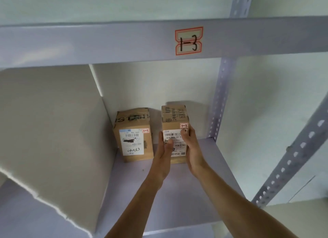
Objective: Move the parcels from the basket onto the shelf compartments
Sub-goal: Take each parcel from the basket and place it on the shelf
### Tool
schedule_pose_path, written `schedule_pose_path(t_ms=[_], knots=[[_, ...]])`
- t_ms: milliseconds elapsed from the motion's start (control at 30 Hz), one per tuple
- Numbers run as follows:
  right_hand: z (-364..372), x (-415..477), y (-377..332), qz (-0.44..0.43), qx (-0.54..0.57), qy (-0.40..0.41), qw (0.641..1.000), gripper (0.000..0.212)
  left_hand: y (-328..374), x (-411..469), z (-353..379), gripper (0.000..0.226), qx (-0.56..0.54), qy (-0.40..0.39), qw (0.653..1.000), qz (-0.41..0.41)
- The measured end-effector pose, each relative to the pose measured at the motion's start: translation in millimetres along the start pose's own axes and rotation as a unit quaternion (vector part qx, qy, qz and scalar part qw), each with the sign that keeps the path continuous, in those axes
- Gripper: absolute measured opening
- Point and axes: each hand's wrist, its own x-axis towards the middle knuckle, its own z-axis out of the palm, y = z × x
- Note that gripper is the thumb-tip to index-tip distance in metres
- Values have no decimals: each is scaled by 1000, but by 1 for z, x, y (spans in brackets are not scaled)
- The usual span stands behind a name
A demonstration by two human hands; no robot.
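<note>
A small brown cardboard parcel (174, 120) with a white shipping label and a red "1-3" sticker stands upright on the shelf board (204, 175) at the back of the compartment. My left hand (164, 150) holds its left side with the thumb on the label. My right hand (192, 145) grips its right side, thumb across the front. A second, slightly wider brown parcel (134, 136), also tagged "1-3", stands just to the left, a narrow gap apart. The basket is out of view.
The beam above carries a "1-3" tag (189, 40). A white divider panel (53, 131) walls off the compartment on the left. Perforated metal uprights (219, 99) stand at the right, with a slanted brace (292, 158) further right.
</note>
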Motion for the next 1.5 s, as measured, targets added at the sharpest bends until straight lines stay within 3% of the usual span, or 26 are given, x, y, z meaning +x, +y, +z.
schedule_pose_path(t_ms=[267, 600, 767, 867, 933, 1067, 1333, 1500], knots=[[-7, 36, 11, -22, -15, 3, 1000, 67, -10, 36, 2, 43, 35, 26, 999, -3], [-17, 47, 20, -14, -24, -6, 1000, 64, -14, 45, 6, 48, 83, 80, 993, -1], [-20, 47, 18, -1, -35, -20, 999, 62, -9, 47, 4, 46, 89, 72, 993, -30], [-20, 49, 12, 12, -40, -39, 998, 64, 17, 45, 0, 31, 52, 38, 996, -69], [-19, 53, 5, 22, -49, -48, 997, 74, 40, 41, 0, 20, 33, 9, 995, -94], [-12, 59, -19, 55, -87, -15, 995, 111, 74, 35, 3, 30, 49, -13, 991, -126], [-1, 72, -23, 115, -96, 50, 987, 88, 66, 51, 9, 68, 48, 14, 985, -165], [1, 76, -21, 122, -75, 61, 988, 80, 63, 54, 9, 53, 49, 27, 985, -163]])
